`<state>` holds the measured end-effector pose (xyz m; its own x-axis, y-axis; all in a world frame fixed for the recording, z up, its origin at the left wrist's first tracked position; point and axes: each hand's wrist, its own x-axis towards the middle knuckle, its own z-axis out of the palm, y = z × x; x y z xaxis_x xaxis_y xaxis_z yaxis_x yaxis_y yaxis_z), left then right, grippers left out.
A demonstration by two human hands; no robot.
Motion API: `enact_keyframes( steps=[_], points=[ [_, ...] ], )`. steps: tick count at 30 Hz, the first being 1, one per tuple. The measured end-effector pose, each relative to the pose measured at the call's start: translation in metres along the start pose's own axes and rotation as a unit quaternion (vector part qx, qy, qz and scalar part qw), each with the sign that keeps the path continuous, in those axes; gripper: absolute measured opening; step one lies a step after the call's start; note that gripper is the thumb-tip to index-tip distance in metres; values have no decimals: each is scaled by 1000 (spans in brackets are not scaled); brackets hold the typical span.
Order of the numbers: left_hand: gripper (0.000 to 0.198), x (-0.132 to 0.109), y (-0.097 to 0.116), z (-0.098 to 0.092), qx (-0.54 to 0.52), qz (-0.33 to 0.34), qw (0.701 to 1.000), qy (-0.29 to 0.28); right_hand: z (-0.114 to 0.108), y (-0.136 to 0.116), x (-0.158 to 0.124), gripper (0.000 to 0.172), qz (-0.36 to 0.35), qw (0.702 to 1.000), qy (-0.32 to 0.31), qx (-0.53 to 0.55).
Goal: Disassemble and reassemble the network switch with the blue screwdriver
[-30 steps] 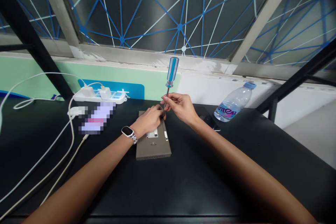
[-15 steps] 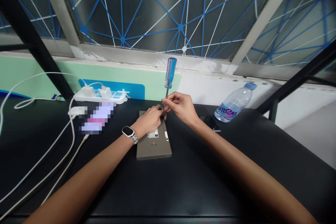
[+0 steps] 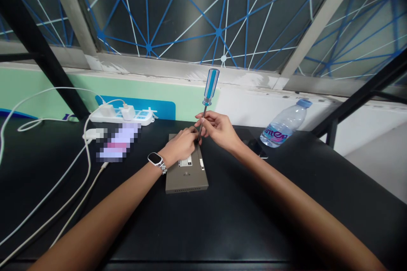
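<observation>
Leaning farther right, screwdriver [image 3: 211,85] in right hand [image 3: 220,128], box [image 3: 187,181] unmoved

Head-worn view, facing forward, down across desk [image 3: 229,224]

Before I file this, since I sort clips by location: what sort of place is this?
Probably an indoor workspace, perhaps an office: a black desk, a power strip, and line-patterned windows behind.
</observation>
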<state>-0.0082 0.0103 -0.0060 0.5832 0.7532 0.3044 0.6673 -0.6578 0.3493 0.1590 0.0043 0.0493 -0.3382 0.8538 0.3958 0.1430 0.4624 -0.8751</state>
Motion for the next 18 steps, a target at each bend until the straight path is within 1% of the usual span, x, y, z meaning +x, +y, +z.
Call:
enact_keyframes(
  steps=[4, 6, 12, 15, 18],
  points=[
    [30, -1, 3, -2, 4, 0, 1000, 6, 2, 6, 0, 28, 14, 998, 48, 30],
    [32, -1, 4, -4, 8, -2, 1000, 3, 1, 8, 1, 31, 21, 998, 56, 33],
    [37, -4, 0, -5, -1, -15, 1000, 10, 0, 8, 2, 24, 15, 999, 45, 20],
    [43, -4, -4, -4, -27, -5, 999, 37, 1, 6, 2, 22, 15, 999, 35, 18],
    [40, -3, -6, -5, -88, 4, 993, 77, 2, 5, 2, 21, 12, 999, 30, 12]
  ],
)
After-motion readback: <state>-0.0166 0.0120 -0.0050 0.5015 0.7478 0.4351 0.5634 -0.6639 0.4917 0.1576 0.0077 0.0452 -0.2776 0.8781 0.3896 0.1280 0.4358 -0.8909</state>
